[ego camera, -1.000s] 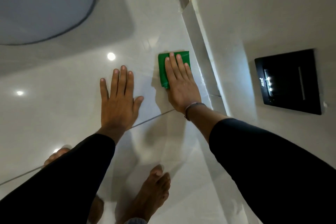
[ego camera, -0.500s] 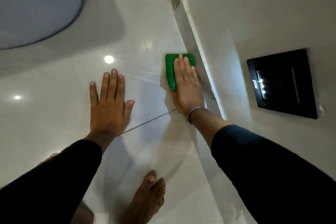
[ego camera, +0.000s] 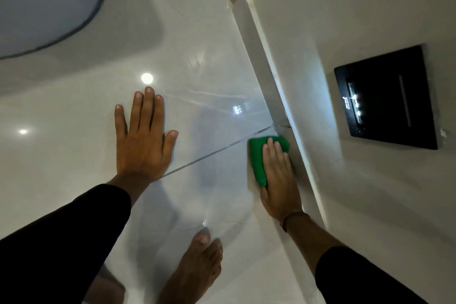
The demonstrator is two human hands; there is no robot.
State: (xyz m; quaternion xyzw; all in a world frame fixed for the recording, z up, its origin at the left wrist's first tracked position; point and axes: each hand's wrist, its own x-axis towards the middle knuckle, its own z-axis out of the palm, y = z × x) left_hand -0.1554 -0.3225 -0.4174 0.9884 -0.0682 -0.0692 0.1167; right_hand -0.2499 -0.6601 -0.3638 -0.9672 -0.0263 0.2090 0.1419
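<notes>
Head view: the right hand (ego camera: 278, 180) lies flat with straight fingers held together, pressing a green cloth (ego camera: 256, 158) onto the glossy floor (ego camera: 197, 57), right against the foot of the wall (ego camera: 345, 20). The left hand (ego camera: 142, 145) rests flat on the floor, thumb spread, well apart from the cloth.

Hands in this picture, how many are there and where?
2. The left hand lies flat on the glossy white floor tile; the right hand presses a folded green cloth onto it beside the white skirting.
</notes>
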